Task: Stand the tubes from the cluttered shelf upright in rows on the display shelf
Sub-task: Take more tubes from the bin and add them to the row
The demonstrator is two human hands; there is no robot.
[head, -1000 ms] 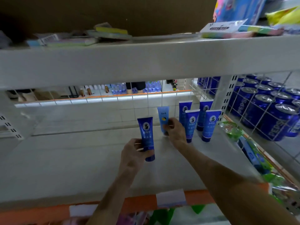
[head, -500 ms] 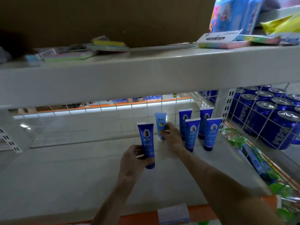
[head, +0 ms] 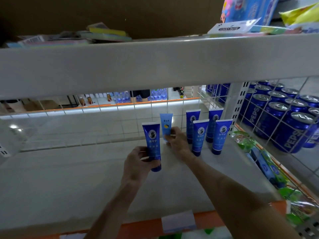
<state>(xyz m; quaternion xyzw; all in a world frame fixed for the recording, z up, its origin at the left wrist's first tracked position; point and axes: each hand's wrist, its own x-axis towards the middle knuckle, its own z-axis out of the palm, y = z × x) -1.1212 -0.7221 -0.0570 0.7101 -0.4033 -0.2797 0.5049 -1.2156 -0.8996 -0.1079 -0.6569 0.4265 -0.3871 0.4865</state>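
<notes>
My left hand (head: 138, 163) grips a dark tube (head: 152, 145) upright on the shelf (head: 69, 178), my right hand (head: 176, 142) pinches a pale tube (head: 166, 124) beside four standing tubes (head: 207, 131).

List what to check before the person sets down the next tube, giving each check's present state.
1. Left hand grips the dark blue tube upright: ok.
2. Right hand pinches the light blue tube: ok.
3. Light blue tube's base seated on the display shelf: cannot tell, fingers hide it.
4. Four standing tubes upright, two rows: ok.
5. Free shelf space beside them: ok.
</notes>
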